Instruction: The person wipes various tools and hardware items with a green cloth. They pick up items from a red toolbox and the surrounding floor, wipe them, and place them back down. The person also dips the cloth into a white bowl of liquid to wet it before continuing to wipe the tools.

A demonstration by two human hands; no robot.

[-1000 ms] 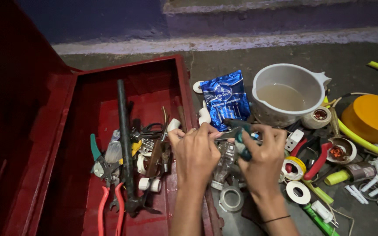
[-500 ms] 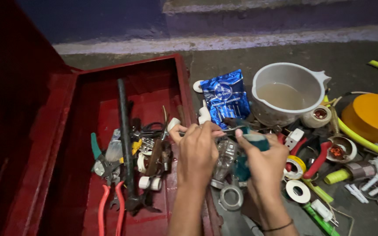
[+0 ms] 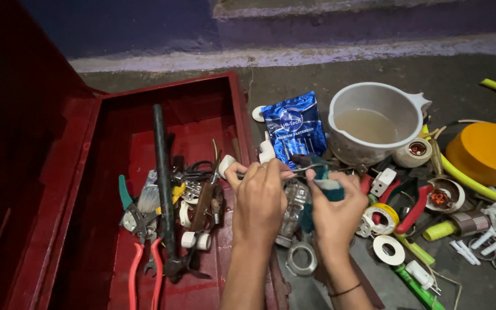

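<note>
Crowding hands (image 3: 262,198): tape rolls (image 3: 388,248) (scattered)

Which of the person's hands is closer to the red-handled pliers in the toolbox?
Left. The left hand is over the toolbox's right edge, a short way right of the red-handled pliers. The right hand is farther right, over the floor clutter.
</note>
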